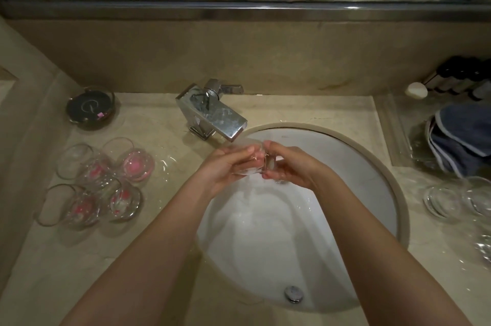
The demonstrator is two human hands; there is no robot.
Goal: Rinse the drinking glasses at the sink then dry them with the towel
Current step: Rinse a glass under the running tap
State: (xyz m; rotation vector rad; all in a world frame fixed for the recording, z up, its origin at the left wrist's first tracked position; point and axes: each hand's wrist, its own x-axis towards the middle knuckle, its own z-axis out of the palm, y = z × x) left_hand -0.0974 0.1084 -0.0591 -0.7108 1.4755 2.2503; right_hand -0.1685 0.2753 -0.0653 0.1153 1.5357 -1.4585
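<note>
both hands grip glass (under faucet)

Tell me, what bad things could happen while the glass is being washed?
1. The wet glass, held sideways by both the left hand and right hand under the faucet, might slip and break in the sink.
2. The glasses crowded together on the left could get bumped by an elbow.

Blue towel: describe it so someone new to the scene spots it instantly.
Start at the white sink basin and look right along the counter to the far edge. The blue towel lies folded there in a clear tray, behind two clear glasses. It is the only blue cloth, with pale edging.
</note>
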